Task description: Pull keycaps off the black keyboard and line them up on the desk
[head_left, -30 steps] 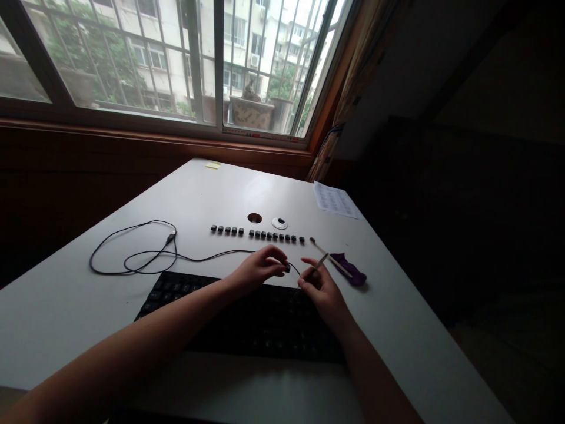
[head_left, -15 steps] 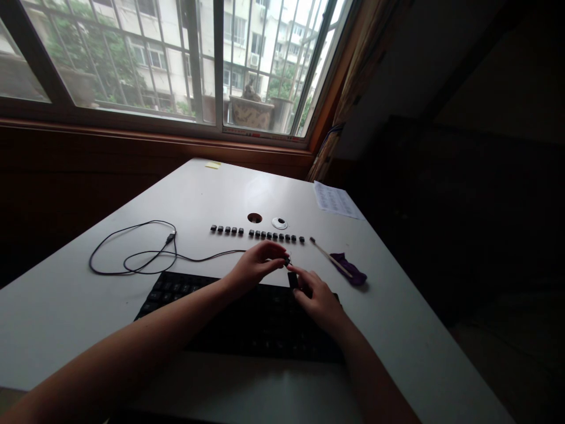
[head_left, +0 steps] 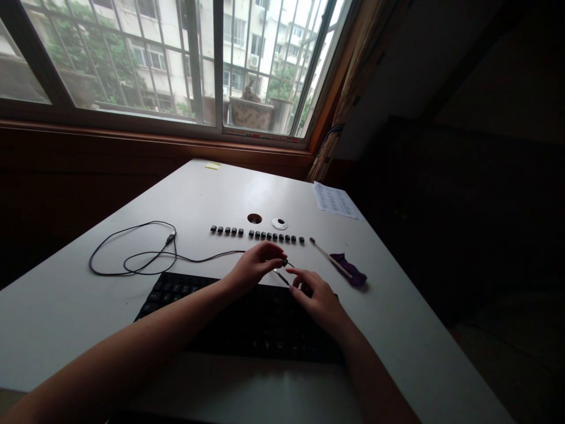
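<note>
In the head view, a black keyboard [head_left: 247, 321] lies on the table under my forearms. Just above its back edge, my left hand [head_left: 260, 259] pinches a small black keycap [head_left: 285, 262] between thumb and fingers. My right hand [head_left: 314, 292] is close by on the right, its thumb and fingers curled round the end of a slim tool with a thin metallic tip, which looks like a keycap puller [head_left: 282, 277]. The puller's tip points toward my left fingertips. Beyond both hands stands a row of black keycaps [head_left: 269, 235], with gaps in it.
A black USB cable [head_left: 132, 272] loops across the left side of the white table [head_left: 70, 312]. To the right, a toothbrush [head_left: 331, 258] rests on a purple cloth [head_left: 356, 279]. A round hole [head_left: 255, 218], its cover [head_left: 279, 224] and a printed sheet [head_left: 338, 200] are farther back.
The puller has turned in my right hand: its broad black body showed before, now only a slim edge, with the tip swung left. My left hand has hardly moved.
</note>
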`<state>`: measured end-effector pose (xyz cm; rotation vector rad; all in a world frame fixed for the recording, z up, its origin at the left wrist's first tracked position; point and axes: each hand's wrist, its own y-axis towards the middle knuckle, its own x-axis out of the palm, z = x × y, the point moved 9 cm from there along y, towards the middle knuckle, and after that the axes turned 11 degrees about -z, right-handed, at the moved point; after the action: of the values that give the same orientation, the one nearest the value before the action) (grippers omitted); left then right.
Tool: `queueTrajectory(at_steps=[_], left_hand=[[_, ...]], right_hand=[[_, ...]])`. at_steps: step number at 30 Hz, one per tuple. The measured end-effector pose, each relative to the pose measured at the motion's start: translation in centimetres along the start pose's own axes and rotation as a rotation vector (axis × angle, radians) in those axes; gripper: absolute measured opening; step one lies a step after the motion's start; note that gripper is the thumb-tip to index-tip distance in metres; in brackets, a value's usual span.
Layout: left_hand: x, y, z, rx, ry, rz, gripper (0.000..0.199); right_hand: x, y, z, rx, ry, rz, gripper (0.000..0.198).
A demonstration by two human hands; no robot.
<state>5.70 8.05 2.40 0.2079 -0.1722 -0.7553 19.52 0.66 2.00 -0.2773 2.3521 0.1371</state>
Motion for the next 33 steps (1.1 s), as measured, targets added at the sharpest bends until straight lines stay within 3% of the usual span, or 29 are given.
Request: queueTrajectory(at_steps=[4, 8, 12, 17, 22, 27, 33], left_hand=[[0.3, 0.1, -0.7, -0.039, -0.024, -0.035, 0.03], [0.9, 0.0, -1.0, -0.064, -0.014, -0.088, 0.034], [1.6, -0.1, -1.2, -0.06, -0.039, -0.144, 0.042], [2.2, -0.3, -1.6, -0.066, -0.026, -0.214, 0.046], [2.2, -0.3, -1.5, -0.064, 0.051, -0.196, 0.038], [3.0, -0.5, -0.3, 0.019, 0.377, -0.238, 0.02], [4.7, -1.0, 0.4, 0.108, 0.602, -0.382, 0.018]], right_hand=[[-0.8, -0.2, -0.2, -0.045, -0.008, 0.09, 0.027], [-1.8, -0.6, -0.4, -0.108, 0.011, 0.19, 0.029], [-1.3, -0.4, -0.4, -0.142, 0.002, 0.149, 0.034], [-1.0, -0.4, -0.4, -0.155, 0.018, 0.134, 0.019], [-2.5, -0.5, -0.4, -0.153, -0.019, 0.162, 0.015], [-7.3, 0.7, 3.6, -0.047, -0.157, 0.295, 0.023], [-8.8, 5.2, 9.4, 0.07, -0.432, 0.186, 0.018]])
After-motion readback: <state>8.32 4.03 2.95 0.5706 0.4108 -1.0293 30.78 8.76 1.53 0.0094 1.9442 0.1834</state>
